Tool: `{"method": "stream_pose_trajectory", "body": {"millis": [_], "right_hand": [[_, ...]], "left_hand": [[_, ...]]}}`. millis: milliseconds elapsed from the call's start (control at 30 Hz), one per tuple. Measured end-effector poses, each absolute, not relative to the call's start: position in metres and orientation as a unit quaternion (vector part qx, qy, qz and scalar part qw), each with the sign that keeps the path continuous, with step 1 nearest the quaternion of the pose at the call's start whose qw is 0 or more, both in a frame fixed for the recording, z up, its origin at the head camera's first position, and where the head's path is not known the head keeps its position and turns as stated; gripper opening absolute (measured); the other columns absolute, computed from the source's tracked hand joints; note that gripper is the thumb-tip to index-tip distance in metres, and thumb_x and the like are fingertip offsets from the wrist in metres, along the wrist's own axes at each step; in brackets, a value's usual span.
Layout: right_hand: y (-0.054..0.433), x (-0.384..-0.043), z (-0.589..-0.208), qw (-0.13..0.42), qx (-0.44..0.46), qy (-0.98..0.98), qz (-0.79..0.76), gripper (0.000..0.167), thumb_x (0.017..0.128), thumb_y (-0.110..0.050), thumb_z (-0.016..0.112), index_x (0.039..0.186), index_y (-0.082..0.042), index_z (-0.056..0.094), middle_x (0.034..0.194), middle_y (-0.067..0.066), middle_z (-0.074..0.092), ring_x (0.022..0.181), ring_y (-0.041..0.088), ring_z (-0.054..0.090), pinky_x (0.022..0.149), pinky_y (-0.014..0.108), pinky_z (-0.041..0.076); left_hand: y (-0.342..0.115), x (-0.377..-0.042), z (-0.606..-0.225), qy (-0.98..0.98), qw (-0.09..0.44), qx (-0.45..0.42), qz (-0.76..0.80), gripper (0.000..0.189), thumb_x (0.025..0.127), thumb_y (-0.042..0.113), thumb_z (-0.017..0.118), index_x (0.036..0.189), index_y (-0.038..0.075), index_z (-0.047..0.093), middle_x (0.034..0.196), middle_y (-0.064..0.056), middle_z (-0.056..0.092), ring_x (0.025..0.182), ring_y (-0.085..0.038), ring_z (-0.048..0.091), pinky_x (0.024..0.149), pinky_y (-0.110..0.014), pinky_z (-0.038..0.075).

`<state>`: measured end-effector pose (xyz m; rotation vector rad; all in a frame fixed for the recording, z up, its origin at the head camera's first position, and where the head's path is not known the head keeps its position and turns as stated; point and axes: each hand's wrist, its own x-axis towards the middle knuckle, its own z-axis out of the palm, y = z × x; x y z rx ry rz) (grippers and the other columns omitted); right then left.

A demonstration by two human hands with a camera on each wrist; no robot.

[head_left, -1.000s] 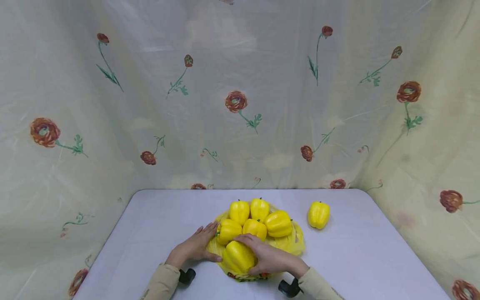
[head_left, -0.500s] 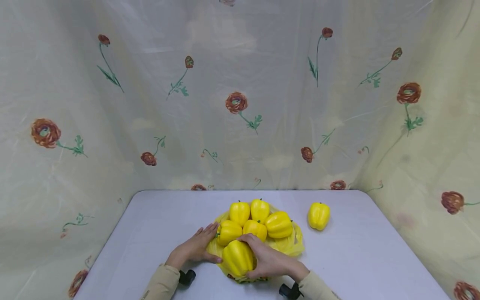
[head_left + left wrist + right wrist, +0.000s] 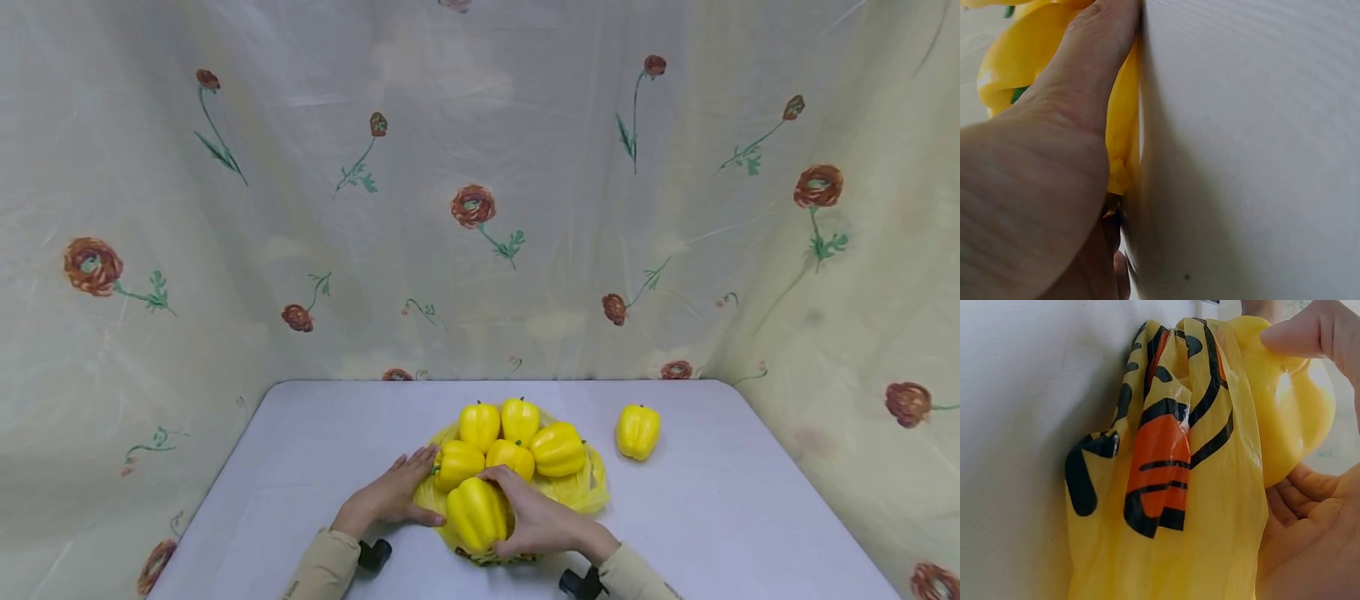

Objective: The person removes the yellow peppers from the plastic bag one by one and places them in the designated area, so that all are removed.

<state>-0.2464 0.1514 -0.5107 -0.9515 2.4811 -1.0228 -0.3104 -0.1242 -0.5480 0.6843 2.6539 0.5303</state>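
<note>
My right hand grips a yellow bell pepper at the front of a yellow plastic bag. In the right wrist view the thumb lies on this bell pepper and the fingers are curled behind it, beside the bag's printed black and orange part. My left hand rests at the bag's left side with fingers straight and thumb spread. Against its fingertips lies another bell pepper. In the left wrist view a strip of yellow bag shows between the left hand and the table.
Several more yellow bell peppers sit close together on the bag behind the held one. A single bell pepper stands apart at the back right of the white table. A flowered curtain surrounds the table's back and sides.
The gripped bell pepper has tipped slightly more upright, and my right hand has turned a little with it. My left hand has stayed at the bag's left side.
</note>
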Motion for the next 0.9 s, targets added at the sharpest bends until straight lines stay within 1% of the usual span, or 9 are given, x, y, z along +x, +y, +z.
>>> {"method": "stream_pose_trajectory", "body": {"millis": [367, 567, 733, 900], "right_hand": [[0.152, -0.246, -0.510, 0.154, -0.320, 0.857, -0.373, 0.082, 0.074, -0.034, 0.077, 0.141, -0.027, 0.030, 0.135, -0.006, 0.041, 0.115, 0.008, 0.046, 0.100, 0.029, 0.046], [0.154, -0.246, -0.513, 0.153, -0.309, 0.856, -0.385, 0.084, 0.074, -0.035, 0.077, 0.142, -0.029, 0.029, 0.136, -0.006, 0.041, 0.116, 0.010, 0.047, 0.101, 0.033, 0.047], [0.158, -0.246, -0.512, 0.149, -0.297, 0.854, -0.401, 0.084, 0.074, -0.034, 0.077, 0.141, -0.031, 0.027, 0.138, -0.005, 0.041, 0.120, 0.012, 0.046, 0.103, 0.036, 0.046], [0.162, -0.246, -0.505, 0.140, -0.283, 0.852, -0.417, 0.084, 0.074, -0.030, 0.079, 0.141, -0.029, 0.028, 0.140, -0.004, 0.041, 0.126, 0.017, 0.045, 0.107, 0.041, 0.044]], "left_hand": [[-0.124, -0.309, -0.545, 0.935, 0.176, 0.241, 0.190, 0.115, 0.072, 0.069, 0.068, 0.155, 0.009, 0.016, 0.163, -0.008, 0.012, 0.151, -0.026, 0.013, 0.124, -0.049, 0.007], [-0.124, -0.308, -0.545, 0.934, 0.177, 0.244, 0.192, 0.115, 0.072, 0.067, 0.069, 0.155, 0.008, 0.016, 0.163, -0.008, 0.013, 0.150, -0.026, 0.013, 0.124, -0.049, 0.008], [-0.125, -0.308, -0.545, 0.933, 0.177, 0.247, 0.194, 0.114, 0.073, 0.067, 0.069, 0.155, 0.008, 0.016, 0.163, -0.008, 0.013, 0.151, -0.027, 0.012, 0.124, -0.050, 0.008], [-0.125, -0.309, -0.545, 0.934, 0.177, 0.245, 0.192, 0.114, 0.073, 0.066, 0.069, 0.155, 0.008, 0.016, 0.163, -0.009, 0.013, 0.151, -0.027, 0.013, 0.124, -0.050, 0.008]]}}
